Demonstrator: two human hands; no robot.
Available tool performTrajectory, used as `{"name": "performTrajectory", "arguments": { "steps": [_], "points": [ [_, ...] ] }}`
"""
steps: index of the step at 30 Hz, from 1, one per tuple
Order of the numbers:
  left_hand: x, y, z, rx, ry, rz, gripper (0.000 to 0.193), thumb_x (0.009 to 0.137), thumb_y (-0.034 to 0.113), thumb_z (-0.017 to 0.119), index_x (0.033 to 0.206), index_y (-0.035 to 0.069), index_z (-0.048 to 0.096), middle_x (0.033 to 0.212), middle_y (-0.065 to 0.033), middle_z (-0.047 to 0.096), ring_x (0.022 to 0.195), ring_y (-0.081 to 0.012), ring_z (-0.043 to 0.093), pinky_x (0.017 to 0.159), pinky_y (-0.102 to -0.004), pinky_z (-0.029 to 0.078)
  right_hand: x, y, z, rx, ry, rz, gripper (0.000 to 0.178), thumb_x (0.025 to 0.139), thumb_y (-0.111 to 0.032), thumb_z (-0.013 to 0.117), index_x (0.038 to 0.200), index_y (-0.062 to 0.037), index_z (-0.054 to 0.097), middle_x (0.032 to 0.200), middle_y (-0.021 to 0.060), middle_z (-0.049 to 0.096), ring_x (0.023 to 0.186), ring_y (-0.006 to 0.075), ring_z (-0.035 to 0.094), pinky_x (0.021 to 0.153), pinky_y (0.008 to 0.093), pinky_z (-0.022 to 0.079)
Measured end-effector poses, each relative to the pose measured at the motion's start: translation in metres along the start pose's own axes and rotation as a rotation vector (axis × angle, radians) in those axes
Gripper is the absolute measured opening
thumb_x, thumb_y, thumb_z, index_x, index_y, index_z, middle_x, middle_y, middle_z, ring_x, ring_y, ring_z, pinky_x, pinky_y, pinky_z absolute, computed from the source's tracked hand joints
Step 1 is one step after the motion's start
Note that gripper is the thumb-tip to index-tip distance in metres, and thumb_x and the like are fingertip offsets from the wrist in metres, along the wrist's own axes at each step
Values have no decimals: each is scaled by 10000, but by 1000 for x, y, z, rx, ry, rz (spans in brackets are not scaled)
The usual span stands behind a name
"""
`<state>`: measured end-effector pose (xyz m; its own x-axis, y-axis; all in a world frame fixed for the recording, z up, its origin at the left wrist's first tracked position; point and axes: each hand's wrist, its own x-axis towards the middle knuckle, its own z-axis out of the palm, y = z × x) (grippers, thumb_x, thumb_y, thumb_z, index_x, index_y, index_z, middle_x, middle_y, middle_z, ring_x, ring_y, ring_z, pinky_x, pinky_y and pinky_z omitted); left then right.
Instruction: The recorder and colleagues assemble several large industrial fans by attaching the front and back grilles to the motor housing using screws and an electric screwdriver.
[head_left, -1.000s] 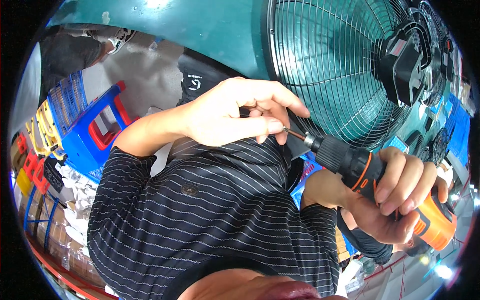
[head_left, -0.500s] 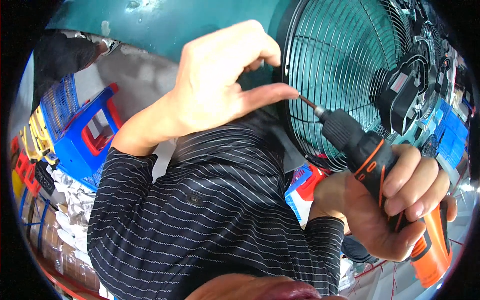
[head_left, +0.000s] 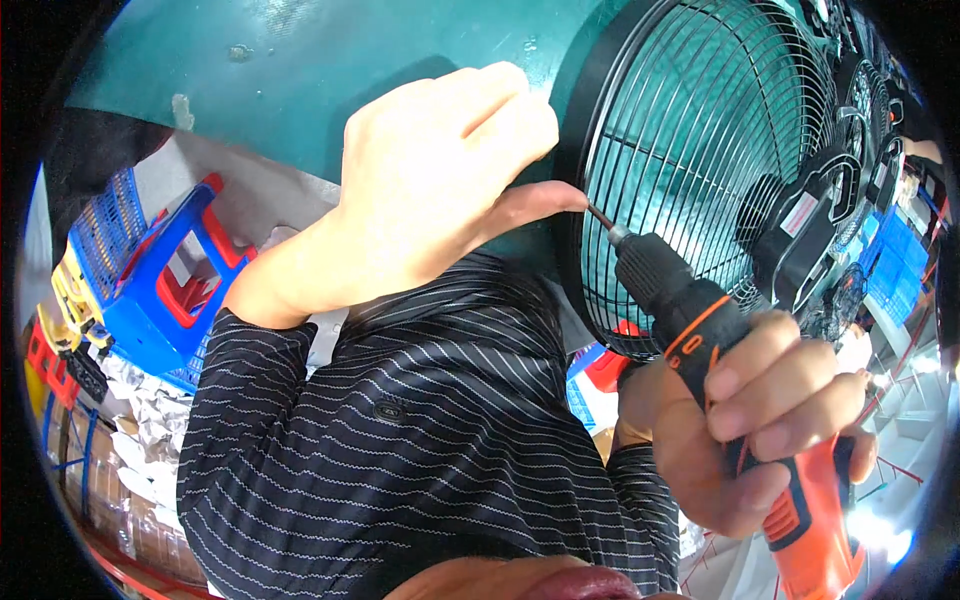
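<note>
My right hand (head_left: pixel 790 420) is wrapped round the grip of a black and orange cordless drill (head_left: pixel 690 300). From its chuck a thin brown driver bit points up and left, in front of the wire cage of a black fan (head_left: pixel 690 160). My left hand (head_left: pixel 440 180) has its fingers curled in. Its thumb stretches out to the tip of the bit, by the fan's rim. Whatever those curled fingers may hold is hidden. The fan rests on a green tabletop (head_left: pixel 290 75), with its dark motor housing (head_left: pixel 810 220) towards the right.
More black fans (head_left: pixel 865 100) stand beyond this one at the right. A blue and red plastic stool (head_left: pixel 165 280) and blue baskets (head_left: pixel 105 225) are at the left, above crumpled white wrapping (head_left: pixel 145 420). Blue crates (head_left: pixel 895 265) show at the far right.
The drill and my right hand have shifted a little left. My left fingers have curled in more, and its thumb stays at the bit's tip. The view has shifted slightly.
</note>
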<state>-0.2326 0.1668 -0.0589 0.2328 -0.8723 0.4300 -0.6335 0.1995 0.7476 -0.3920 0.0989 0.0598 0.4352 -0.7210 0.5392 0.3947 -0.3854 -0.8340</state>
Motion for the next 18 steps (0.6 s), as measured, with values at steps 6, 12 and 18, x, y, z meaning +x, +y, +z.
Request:
{"name": "performTrajectory", "arguments": {
  "steps": [6,12,18],
  "points": [
    [-2,3,-8,-36,-17,-14,421,559,235,888,765,84,555,692,-56,502,578,-244,513,509,-334,414,3,0,9,-101,28,-6,397,813,-119,589,1182,11,517,812,63,486,599,140,486,534,293,420],
    [-7,-1,-10,-27,-9,17,412,548,252,868,762,92,555,728,-52,510,616,-263,525,537,-355,419,7,1,19,-167,4,49,387,819,-112,585,1177,16,513,811,52,473,608,133,476,533,286,409],
    [-9,-1,-10,-52,-34,-7,405,552,248,854,764,97,544,745,-49,499,621,-248,524,531,-349,404,4,-2,25,-144,-70,70,360,811,-102,591,1147,-7,506,808,44,467,607,125,478,539,275,416]
  ]
}}
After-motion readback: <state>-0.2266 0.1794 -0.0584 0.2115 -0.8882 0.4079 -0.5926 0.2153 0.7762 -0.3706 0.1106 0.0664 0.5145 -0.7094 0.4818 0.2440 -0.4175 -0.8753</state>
